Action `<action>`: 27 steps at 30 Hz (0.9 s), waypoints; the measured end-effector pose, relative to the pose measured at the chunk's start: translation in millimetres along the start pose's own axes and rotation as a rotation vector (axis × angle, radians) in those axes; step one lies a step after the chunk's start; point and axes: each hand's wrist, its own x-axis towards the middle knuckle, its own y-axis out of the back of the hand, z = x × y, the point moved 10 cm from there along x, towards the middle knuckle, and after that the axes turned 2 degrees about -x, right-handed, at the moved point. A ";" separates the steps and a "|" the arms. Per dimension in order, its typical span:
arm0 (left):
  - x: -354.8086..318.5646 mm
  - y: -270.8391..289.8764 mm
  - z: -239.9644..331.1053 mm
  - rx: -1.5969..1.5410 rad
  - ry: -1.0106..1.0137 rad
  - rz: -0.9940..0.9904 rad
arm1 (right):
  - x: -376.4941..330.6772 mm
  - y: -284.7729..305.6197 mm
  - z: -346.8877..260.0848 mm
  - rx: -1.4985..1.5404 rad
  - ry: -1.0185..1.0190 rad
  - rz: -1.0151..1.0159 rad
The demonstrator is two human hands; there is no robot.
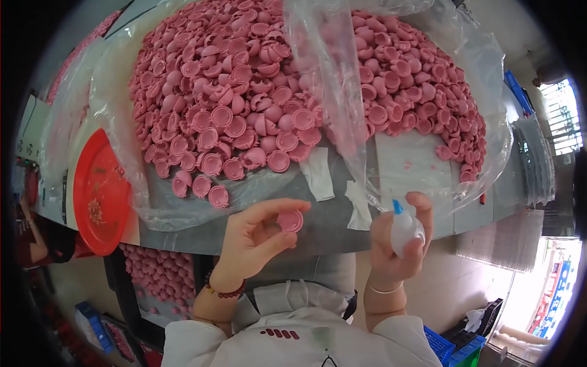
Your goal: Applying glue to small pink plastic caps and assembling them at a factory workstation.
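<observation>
My left hand is closed round a pink plastic half-shell, holding it by its edge with the round hollow side showing. In my right hand is a small translucent squeeze bottle with a blue tip pointing up. Both hands are above the front edge of the grey table, apart from each other. Beyond them lies a big heap of pink half-shells on clear plastic sheeting, and a second heap lies to its right.
A red tray with small bits in it stands at the left. Clear plastic sheeting hangs between the heaps. White paper pieces lie before them. Below the table at left, a dark crate holds pink balls. Blue crates are at lower right.
</observation>
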 end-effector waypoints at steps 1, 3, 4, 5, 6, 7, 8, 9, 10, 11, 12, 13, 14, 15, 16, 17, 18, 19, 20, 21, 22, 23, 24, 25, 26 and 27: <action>-1.7 -2.7 -0.6 0.038 0.000 -0.035 | 3.4 -13.0 17.5 -0.006 -0.096 -0.051; -4.2 0.4 -2.3 -0.008 0.010 0.017 | 14.9 -19.6 26.9 -0.045 -0.005 -0.027; -2.8 0.2 -3.4 -0.087 0.018 0.015 | 20.6 -20.7 22.5 -0.099 0.100 -0.010; -1.6 0.4 -4.8 -0.169 0.027 0.012 | 24.5 -23.4 25.5 -0.101 0.095 -0.004; -1.2 2.7 -6.2 -0.172 0.034 0.013 | 27.1 -27.8 16.5 -0.267 0.188 0.012; -1.5 1.4 -5.0 -0.191 0.024 -0.041 | 27.0 -32.6 8.7 -0.432 0.279 0.026; -1.6 -1.2 -4.6 -0.211 0.013 -0.094 | 25.6 -33.1 10.1 -0.434 0.271 0.027; -0.6 -1.1 -4.1 -0.215 0.020 -0.089 | 21.7 -32.5 9.5 -0.470 0.276 0.040; -0.1 -3.2 -3.2 -0.175 0.054 -0.086 | 17.5 -31.6 8.9 -0.510 0.281 0.058; 0.2 -4.8 -4.0 -0.134 0.089 -0.082 | 15.3 -30.8 11.6 -0.515 0.271 0.063; 0.5 -5.6 -5.2 -0.138 0.100 -0.079 | 11.0 -37.9 8.4 -0.578 0.347 0.017; 0.2 -2.3 -7.0 -0.140 0.114 -0.041 | 5.6 -45.4 6.0 -0.637 0.422 -0.030; -0.5 1.1 -9.0 -0.140 0.128 -0.003 | 7.8 -53.5 5.4 -0.798 0.393 -0.049; -0.9 1.6 -10.5 -0.140 0.140 0.004 | 8.4 -52.8 6.8 -0.798 0.379 -0.046; 0.5 0.9 -9.3 -0.137 0.124 0.000 | 8.4 -53.6 5.6 -0.768 0.405 -0.063; 1.5 0.4 -8.3 -0.133 0.107 -0.003 | 7.6 -54.4 3.6 -0.737 0.432 -0.079; 1.6 0.2 -10.2 -0.135 0.117 -0.002 | 7.7 -52.4 2.1 -0.740 0.423 -0.074; 1.9 0.0 -9.8 -0.132 0.107 -0.003 | 8.9 -53.2 3.4 -0.753 0.393 -0.110; 2.3 -0.3 -9.3 -0.131 0.097 -0.005 | 9.8 -54.4 5.6 -0.765 0.364 -0.146; 2.9 0.0 -10.3 -0.130 0.104 -0.003 | 10.3 -53.3 5.4 -0.765 0.358 -0.143; 2.8 0.5 -10.1 -0.117 0.095 -0.009 | 10.1 -53.4 7.2 -0.763 0.346 -0.152; 2.6 0.9 -9.7 -0.104 0.086 -0.015 | 9.9 -53.6 8.9 -0.761 0.335 -0.161; 2.0 2.0 -10.7 -0.103 0.091 -0.011 | 9.7 -53.7 9.8 -0.759 0.329 -0.160; 1.5 2.4 -11.1 -0.102 0.090 -0.015 | 9.6 -54.1 10.7 -0.760 0.323 -0.161; 1.1 2.5 -11.3 -0.101 0.088 -0.018 | 9.5 -54.5 11.5 -0.761 0.317 -0.163; 0.7 3.1 -11.6 -0.101 0.091 -0.015 | 9.2 -54.7 11.4 -0.760 0.313 -0.164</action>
